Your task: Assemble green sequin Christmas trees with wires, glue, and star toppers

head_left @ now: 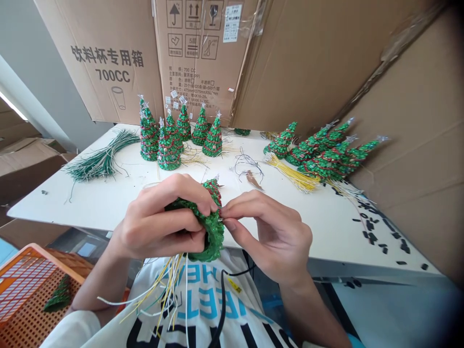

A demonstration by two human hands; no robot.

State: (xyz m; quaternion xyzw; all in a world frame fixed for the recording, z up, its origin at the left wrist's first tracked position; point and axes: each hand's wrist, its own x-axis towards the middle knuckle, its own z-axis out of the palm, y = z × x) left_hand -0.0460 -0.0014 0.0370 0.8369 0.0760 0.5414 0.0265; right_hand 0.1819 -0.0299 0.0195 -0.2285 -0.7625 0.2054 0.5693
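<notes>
In the head view, a small green tinsel Christmas tree lies tilted between my hands, its hollow base facing me. My left hand is wrapped round the base, with some fingers inside the hollow. Yellow, white and green wires hang out below it. Thumb and forefinger of my right hand are pinched together at the tree's right side, by the red trim. Whatever lies between those fingertips is too small to make out.
Several finished-looking trees stand at the table's back; more trees lie at right. Green wires, yellow wires and small black pieces lie on the table. Cardboard boxes wall the back. An orange basket holds a tree.
</notes>
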